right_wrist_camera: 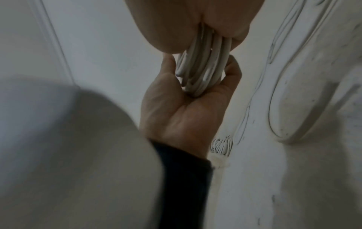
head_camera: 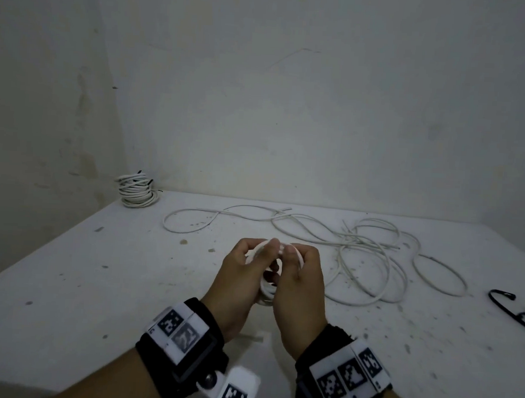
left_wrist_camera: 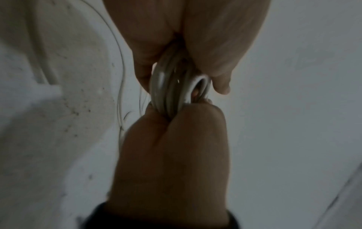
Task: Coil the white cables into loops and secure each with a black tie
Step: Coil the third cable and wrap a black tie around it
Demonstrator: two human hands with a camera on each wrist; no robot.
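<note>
Both hands [head_camera: 270,278], thumbs up, pinch the coiled white cable [right_wrist_camera: 203,68] between them.

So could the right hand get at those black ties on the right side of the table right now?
Probably not yet: the right hand and left hand both grip the coil. The path to the black ties looks free once it lets go.

From head height we look forward and down over the counter [head_camera: 68,280] toward a wall corner. Our two wrist views sit very close, each aimed along its own hand at the other; both are dim and blurred, perhaps smeared by motion. All three share the cable coil [head_camera: 267,285] [left_wrist_camera: 172,91] [right_wrist_camera: 203,68].
</note>
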